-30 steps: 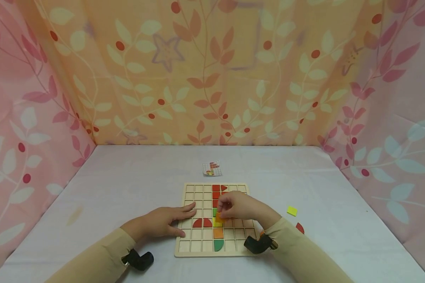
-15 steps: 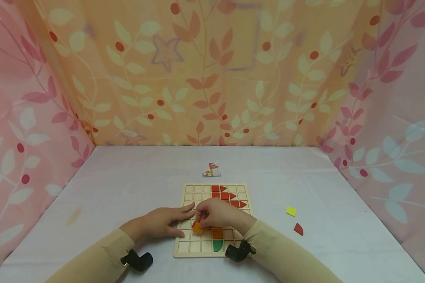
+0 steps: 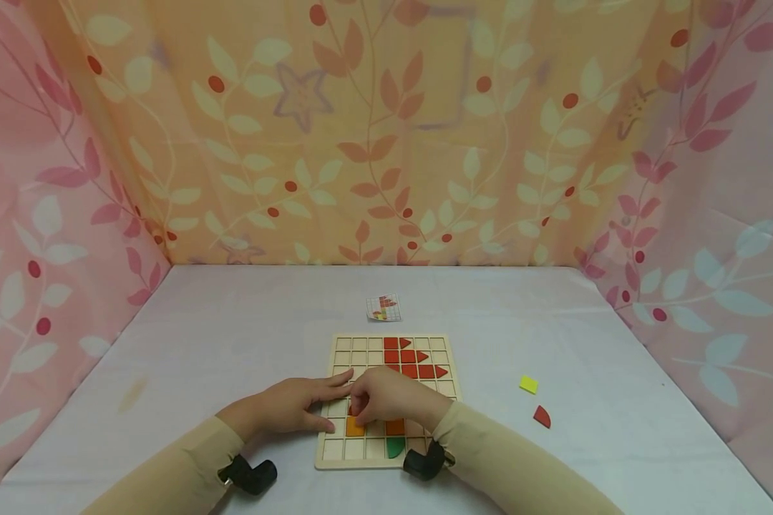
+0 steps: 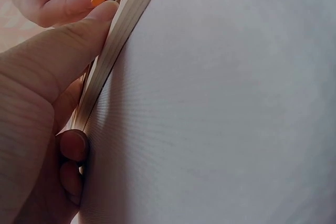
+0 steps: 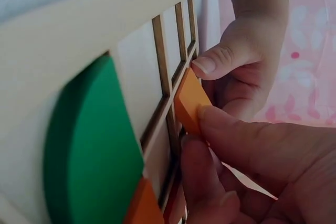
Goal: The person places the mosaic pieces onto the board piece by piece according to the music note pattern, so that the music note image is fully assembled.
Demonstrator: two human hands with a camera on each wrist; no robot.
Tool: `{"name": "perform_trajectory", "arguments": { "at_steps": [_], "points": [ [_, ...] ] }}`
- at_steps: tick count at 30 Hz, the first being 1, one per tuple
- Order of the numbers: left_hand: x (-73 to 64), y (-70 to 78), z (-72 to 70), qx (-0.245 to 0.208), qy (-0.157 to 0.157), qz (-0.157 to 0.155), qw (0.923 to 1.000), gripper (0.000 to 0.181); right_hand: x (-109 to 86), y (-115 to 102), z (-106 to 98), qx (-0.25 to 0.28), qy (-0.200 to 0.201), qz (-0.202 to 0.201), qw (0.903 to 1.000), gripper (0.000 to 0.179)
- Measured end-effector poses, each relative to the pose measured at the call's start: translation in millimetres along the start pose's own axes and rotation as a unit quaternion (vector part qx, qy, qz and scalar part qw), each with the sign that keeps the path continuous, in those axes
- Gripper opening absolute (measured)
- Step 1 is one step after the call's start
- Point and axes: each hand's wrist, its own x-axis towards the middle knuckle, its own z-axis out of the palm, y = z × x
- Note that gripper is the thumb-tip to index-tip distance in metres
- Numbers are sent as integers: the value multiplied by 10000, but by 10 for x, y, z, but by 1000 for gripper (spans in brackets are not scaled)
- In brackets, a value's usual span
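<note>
My right hand (image 3: 389, 393) pinches an orange square tile (image 5: 191, 100) between thumb and fingers. In the right wrist view the tile is tilted against a grid cell of the wooden board (image 3: 326, 463); in the head view it lies over the lower left of the grid. My left hand (image 3: 283, 404) rests on the board's left edge, with the index finger and thumb (image 4: 79, 40) extended and other fingertips against its side. Red tiles (image 3: 409, 371) fill cells at the upper right. A second orange tile (image 3: 395, 427) and a green quarter-round (image 3: 396, 448) sit lower down. My right hand hides the board's middle.
A small printed pattern card (image 3: 383, 307) lies behind the board. Right of the board are a loose yellow square tile (image 3: 529, 385) and a red quarter-round (image 3: 542, 417). Patterned curtains (image 3: 386, 143) enclose the white table (image 3: 232, 307) at the back and sides.
My right hand has moved left across the board with the orange tile, then lowered it toward a cell at the lower left. The left hand has stayed on the board's edge.
</note>
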Motion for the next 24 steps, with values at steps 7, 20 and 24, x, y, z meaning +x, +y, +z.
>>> {"name": "perform_trajectory", "arguments": {
  "at_steps": [7, 20, 24],
  "points": [
    [-10, 6, -7, 47, 58, 118, 9999, 69, -35, -75, 3, 17, 26, 236, 9997, 16],
    [-8, -5, 7, -8, 34, 112, 9999, 70, -68, -49, -6, -290, 176, 69, 9994, 14],
    [2, -24, 26, 88, 21, 93, 9999, 71, -131, 15, -108, 62, 232, 146, 9996, 11]
  ]
}}
